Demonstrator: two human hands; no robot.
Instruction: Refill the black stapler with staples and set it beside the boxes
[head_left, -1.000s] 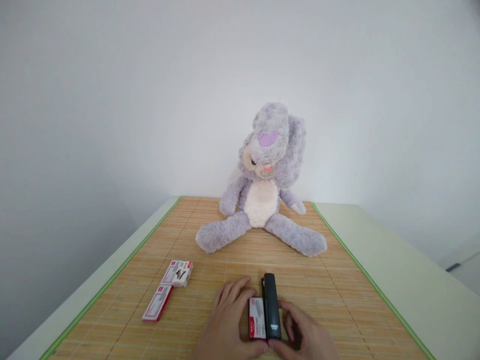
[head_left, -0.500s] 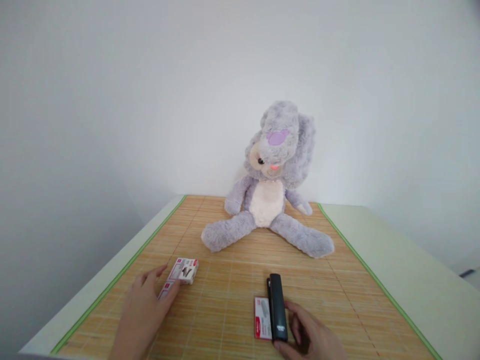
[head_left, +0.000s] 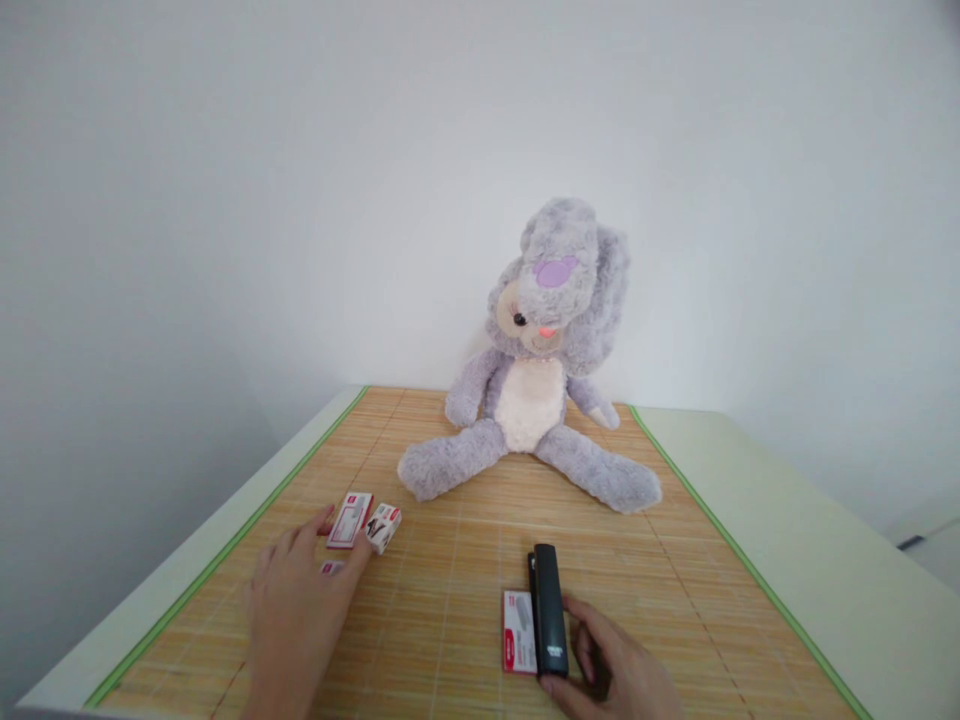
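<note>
My left hand [head_left: 296, 610] lies on the bamboo mat [head_left: 457, 560] at the left, fingers stretched toward a small red and white staple box [head_left: 350, 520] and a second box [head_left: 383, 526] beside it. A third box is mostly hidden under my fingers, only a red corner [head_left: 331, 568] showing. My right hand [head_left: 611, 675] rests by the near end of a black stapler [head_left: 549, 610], thumb at its base, fingers loosely curled beside it. Another red and white staple box [head_left: 517, 631] lies flat against the stapler's left side.
A grey and purple plush rabbit [head_left: 536, 370] sits at the back of the mat against the white wall. The mat has green edging and covers a pale table [head_left: 787, 530], whose bare surface shows along the right and left sides.
My left hand left the box by the stapler, moved left to the boxes there and pushed them slightly farther away. My right hand stayed at the stapler.
</note>
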